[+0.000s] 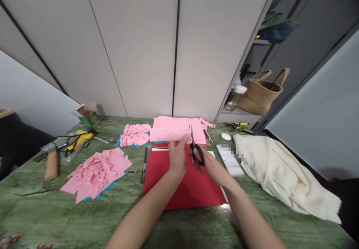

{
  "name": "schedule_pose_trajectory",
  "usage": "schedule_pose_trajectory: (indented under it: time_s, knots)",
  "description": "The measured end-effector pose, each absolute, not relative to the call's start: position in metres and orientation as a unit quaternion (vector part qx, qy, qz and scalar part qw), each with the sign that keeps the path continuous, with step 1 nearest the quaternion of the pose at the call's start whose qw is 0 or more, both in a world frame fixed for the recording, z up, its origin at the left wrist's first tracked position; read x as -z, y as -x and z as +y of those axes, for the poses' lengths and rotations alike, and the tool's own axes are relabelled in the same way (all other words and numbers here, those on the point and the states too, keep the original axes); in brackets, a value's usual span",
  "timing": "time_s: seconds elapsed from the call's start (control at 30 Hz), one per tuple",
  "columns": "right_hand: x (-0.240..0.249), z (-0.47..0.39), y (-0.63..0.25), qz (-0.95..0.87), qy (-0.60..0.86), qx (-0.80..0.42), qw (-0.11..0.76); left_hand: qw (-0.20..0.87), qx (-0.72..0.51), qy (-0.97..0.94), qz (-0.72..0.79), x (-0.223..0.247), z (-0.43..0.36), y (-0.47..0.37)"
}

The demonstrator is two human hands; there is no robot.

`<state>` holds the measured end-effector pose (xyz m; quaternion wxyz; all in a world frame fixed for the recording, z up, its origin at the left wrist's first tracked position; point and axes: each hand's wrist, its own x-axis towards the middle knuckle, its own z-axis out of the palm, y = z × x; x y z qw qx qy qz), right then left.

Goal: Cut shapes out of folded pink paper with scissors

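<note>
Near the desk's far edge, my left hand (177, 158) pinched the pink paper strip (168, 134) taut while my right hand (206, 163) gripped the black-handled scissors (196, 148), blades best kept along the pencilled outline.

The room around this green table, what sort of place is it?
Probably a craft or hobby workspace: cut pink paper pieces lie on the table, scissors are in the right hand, and a yellow glue gun sits nearby.
</note>
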<state>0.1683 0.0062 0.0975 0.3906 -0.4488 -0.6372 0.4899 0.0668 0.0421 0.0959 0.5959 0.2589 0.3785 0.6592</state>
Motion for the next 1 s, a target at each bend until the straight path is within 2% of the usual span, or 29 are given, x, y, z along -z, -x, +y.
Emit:
schedule_pose_trajectory:
  time_s: [0.4,1.0]
  knots:
    - [-0.098,0.007,-0.168,-0.619,0.451,-0.514,0.386,0.581,-0.681,-0.247,0.372,-0.093,0.045,-0.068]
    - [-0.088,0.007,-0.165,-0.623,0.480,-0.458,0.414,0.584,-0.664,-0.248,0.395,-0.097,0.044,-0.067]
